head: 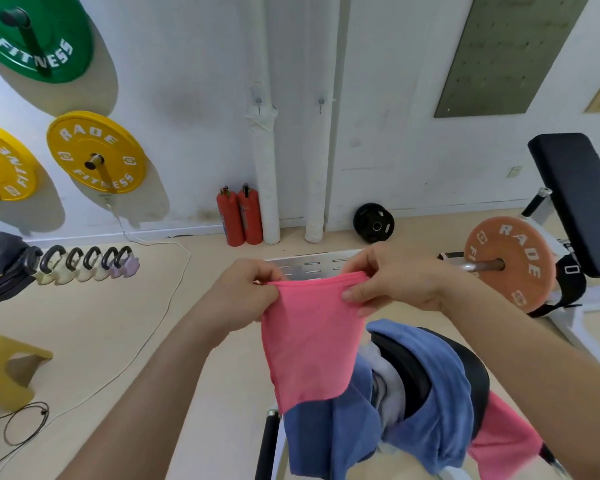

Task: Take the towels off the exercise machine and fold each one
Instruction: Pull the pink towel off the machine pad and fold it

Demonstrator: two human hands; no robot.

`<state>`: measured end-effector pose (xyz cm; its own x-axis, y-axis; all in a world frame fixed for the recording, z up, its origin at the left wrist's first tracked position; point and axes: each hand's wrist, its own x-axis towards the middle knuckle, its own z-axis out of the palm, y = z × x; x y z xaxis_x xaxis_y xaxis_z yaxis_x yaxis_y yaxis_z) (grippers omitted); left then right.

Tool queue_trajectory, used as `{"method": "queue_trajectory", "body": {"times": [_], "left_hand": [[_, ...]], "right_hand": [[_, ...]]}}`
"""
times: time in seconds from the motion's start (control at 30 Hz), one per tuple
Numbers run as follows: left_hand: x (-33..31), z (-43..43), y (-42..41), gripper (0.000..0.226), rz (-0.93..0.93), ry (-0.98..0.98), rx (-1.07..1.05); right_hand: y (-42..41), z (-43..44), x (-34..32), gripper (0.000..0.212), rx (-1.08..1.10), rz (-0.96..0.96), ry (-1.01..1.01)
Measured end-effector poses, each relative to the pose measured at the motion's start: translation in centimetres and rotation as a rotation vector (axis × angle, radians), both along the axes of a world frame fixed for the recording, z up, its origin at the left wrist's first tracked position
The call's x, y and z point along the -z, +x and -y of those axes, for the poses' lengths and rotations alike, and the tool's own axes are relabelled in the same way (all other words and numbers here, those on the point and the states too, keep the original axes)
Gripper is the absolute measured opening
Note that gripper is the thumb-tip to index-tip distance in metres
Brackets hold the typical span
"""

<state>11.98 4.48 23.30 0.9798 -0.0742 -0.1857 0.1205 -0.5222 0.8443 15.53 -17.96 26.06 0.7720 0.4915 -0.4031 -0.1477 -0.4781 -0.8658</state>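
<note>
I hold a pink towel up in front of me, doubled over so it hangs in a narrow panel. My left hand pinches its top left corner and my right hand pinches the top right corner. Below it, the black padded seat of the exercise machine carries blue towels, a pale grey cloth and another pink towel draped on its right side.
A bench with an orange weight plate stands at the right. Two red fire extinguishers and a black plate rest against the far wall. Kettlebells, a yellow stool and floor cables lie at the left.
</note>
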Motion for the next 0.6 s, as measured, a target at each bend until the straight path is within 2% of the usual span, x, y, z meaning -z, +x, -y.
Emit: {"method": "queue_trajectory", "body": {"times": [0.07, 0.13, 0.27, 0.4, 0.53, 0.6], "left_hand": [[0.6, 0.0, 0.5, 0.031, -0.148, -0.091, 0.115], [1.6, 0.2, 1.3, 0.031, -0.171, -0.154, 0.111], [3.4, 0.9, 4.6, 0.029, -0.002, -0.129, -0.136], [3.0, 1.8, 8.0, 0.034, 0.255, -0.026, -0.26], [1.5, 2.1, 7.7, 0.034, 0.469, 0.001, -0.238], [2.6, 2.2, 6.4, 0.038, 0.485, 0.013, -0.179]], "right_hand": [[1.3, -0.1, 0.7, 0.02, 0.031, 0.016, -0.015], [2.8, -0.3, 1.5, 0.025, 0.083, 0.012, 0.005], [5.9, -0.7, 3.3, 0.025, 0.192, 0.051, -0.029], [8.3, -0.7, 3.1, 0.024, 0.258, 0.304, -0.064], [7.2, 0.3, 0.9, 0.028, 0.213, 0.481, -0.043], [5.7, 1.1, 1.4, 0.024, 0.151, 0.519, -0.104]]}}
